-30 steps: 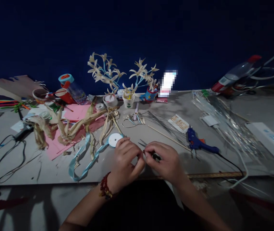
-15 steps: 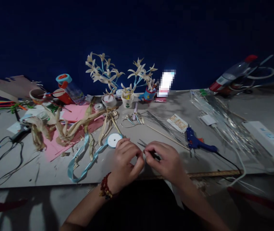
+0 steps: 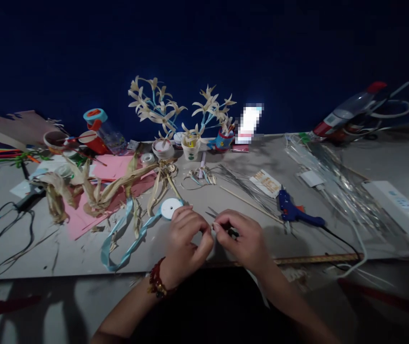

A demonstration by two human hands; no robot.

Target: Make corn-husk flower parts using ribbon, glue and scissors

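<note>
My left hand (image 3: 189,236) is closed, thumb and forefinger curled together in a pinch. Facing it, my right hand (image 3: 244,238) is also closed in a pinch, its fingertips almost meeting the left ones. Something tiny and pale may sit between the fingertips, too small to name. Scissors blades (image 3: 211,211) stick out beyond my right fingers, and a dark part shows within the curl of that hand; I cannot tell whether the hand holds them or they lie behind it. A white spool (image 3: 171,209) with light blue ribbon (image 3: 118,262) lies just past my left hand.
Dried corn husks (image 3: 100,198) cover pink paper (image 3: 77,222) on the left. Husk flowers (image 3: 156,102) stand in cups at the back. To the right lie thin wires (image 3: 245,184), a blue glue gun (image 3: 299,214) with its cord, a plastic-wrapped bundle (image 3: 340,177) and a power strip (image 3: 400,208).
Both hands stay pinched close together at nearly the same spot. The right hand has shifted slightly left, and its fingertips have moved a little. Things on the table have not moved.
</note>
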